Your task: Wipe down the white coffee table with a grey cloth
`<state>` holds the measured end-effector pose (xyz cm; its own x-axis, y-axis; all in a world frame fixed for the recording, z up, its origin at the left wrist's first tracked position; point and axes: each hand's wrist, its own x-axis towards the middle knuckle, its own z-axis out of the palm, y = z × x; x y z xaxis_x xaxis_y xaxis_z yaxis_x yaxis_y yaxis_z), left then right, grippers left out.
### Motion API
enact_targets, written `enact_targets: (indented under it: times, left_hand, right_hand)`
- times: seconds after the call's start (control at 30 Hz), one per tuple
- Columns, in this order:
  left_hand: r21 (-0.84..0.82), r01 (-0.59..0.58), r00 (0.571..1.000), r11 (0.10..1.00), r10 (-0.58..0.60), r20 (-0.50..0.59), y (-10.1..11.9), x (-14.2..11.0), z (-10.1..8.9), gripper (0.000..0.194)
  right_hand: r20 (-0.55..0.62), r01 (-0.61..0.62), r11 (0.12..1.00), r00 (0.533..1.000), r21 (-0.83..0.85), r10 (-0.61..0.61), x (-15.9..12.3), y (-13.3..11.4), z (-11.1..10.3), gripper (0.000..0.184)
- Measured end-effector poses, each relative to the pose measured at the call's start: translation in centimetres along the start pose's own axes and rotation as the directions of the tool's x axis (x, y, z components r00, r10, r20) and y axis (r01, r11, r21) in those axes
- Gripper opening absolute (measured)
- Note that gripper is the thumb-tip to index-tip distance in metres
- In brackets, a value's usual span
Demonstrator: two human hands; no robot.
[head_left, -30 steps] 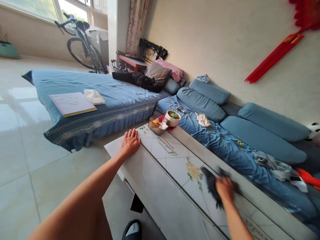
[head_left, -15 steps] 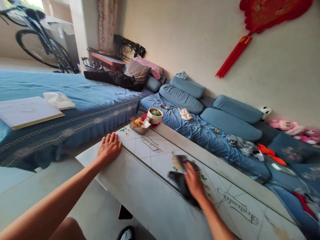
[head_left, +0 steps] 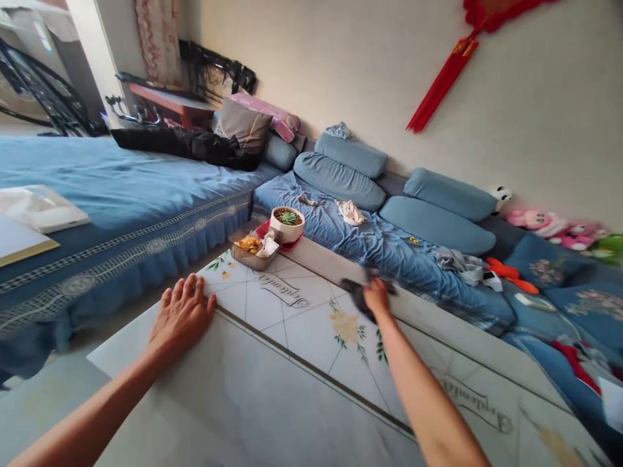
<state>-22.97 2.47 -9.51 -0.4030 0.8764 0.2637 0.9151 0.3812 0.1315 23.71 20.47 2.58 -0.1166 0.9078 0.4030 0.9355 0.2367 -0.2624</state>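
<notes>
A long low table [head_left: 272, 389] with a tiled white top, flower prints and script lettering runs in front of me. My left hand [head_left: 181, 316] lies flat on its near left part, fingers spread, holding nothing. My right hand [head_left: 377, 297] is closed on a dark cloth [head_left: 357, 293] and presses it to the tabletop near the far edge, beside the blue sofa. The cloth sticks out to the left of the fingers.
At the table's far end stand a white bowl with a green plant [head_left: 287, 222] on a red tray and a small tray of snacks [head_left: 253, 250]. A blue sofa [head_left: 389, 246] with cushions, rags and plush toys lines the wall. A blue-covered bed [head_left: 121, 194] lies left.
My right hand has swept the cloth from the near right part of the table toward the far edge and further along it. My view has shifted right. The left hand stays planted.
</notes>
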Motion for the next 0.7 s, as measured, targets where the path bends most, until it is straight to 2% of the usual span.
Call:
enact_targets:
  times: [0.07, 0.13, 0.2, 0.23, 0.3, 0.33, 0.4, 0.47, 0.53, 0.57, 0.63, 0.67, 0.7]
  left_hand:
    - [0.013, 0.007, 1.000, 1.000, -0.007, 0.024, 0.1, 0.1, -0.6, 0.082]
    - [0.012, 0.012, 0.999, 1.000, -0.012, 0.048, 0.3, 0.2, -1.3, 0.080]
    - [0.005, 0.017, 0.998, 1.000, -0.017, 0.063, 0.4, 0.2, -1.9, 0.077]
    - [0.009, 0.020, 0.998, 1.000, -0.021, 0.067, 0.5, 0.2, -2.2, 0.076]
    - [0.049, 0.029, 0.996, 0.998, -0.033, 0.081, 0.6, 0.2, -2.5, 0.075]
    - [0.082, 0.034, 0.995, 0.996, -0.042, 0.095, 0.6, 0.1, -2.6, 0.074]
    - [0.149, 0.027, 0.992, 0.989, -0.044, 0.118, 0.7, 0.0, -2.5, 0.075]
    - [0.189, 0.005, 0.992, 0.982, -0.029, 0.122, 0.7, 0.0, -2.3, 0.076]
    - [0.193, 0.007, 0.994, 0.981, -0.028, 0.107, 0.7, -0.1, -2.1, 0.077]
    - [0.182, 0.016, 0.994, 0.983, -0.036, 0.104, 0.7, 0.0, -2.1, 0.077]
    - [0.149, 0.030, 0.993, 0.988, -0.047, 0.110, 0.8, 0.0, -2.0, 0.076]
    - [0.133, 0.029, 0.992, 0.991, -0.045, 0.116, 0.9, 0.0, -2.0, 0.076]
    - [0.119, 0.024, 0.992, 0.993, -0.038, 0.117, 0.9, 0.1, -2.0, 0.076]
  right_hand:
    - [0.100, 0.076, 0.996, 0.992, 0.044, -0.080, 0.3, -6.0, 4.3, 0.036]
    - [0.185, 0.164, 0.982, 0.966, 0.094, -0.179, -2.0, -11.7, 6.8, 0.042]
    - [0.252, 0.258, 0.951, 0.921, 0.172, -0.296, -6.7, -15.9, 7.7, 0.055]
    - [0.277, 0.302, 0.925, 0.891, 0.232, -0.361, -9.8, -17.0, 7.6, 0.059]
    - [0.305, 0.349, 0.863, 0.831, 0.365, -0.465, -16.5, -17.0, 6.5, 0.065]
    - [0.316, 0.342, 0.844, 0.816, 0.413, -0.485, -19.8, -15.7, 5.6, 0.068]
    - [0.338, 0.276, 0.865, 0.837, 0.420, -0.431, -26.0, -10.5, 3.5, 0.076]
    - [0.329, 0.172, 0.926, 0.900, 0.336, -0.287, -30.7, -2.5, 1.0, 0.077]
    - [0.245, 0.048, 0.970, 0.964, 0.238, -0.107, -33.3, 7.0, -1.9, 0.066]
    - [0.171, -0.041, 0.981, 0.985, 0.192, 0.007, -33.6, 11.7, -3.4, 0.061]
    - [0.011, -0.193, 0.976, 0.981, 0.098, 0.193, -32.0, 19.3, -6.5, 0.065]
    - [-0.045, -0.239, 0.969, 0.969, 0.055, 0.242, -30.1, 21.7, -7.9, 0.069]
    - [-0.077, -0.270, 0.963, 0.960, 0.011, 0.270, -27.7, 23.0, -9.0, 0.071]
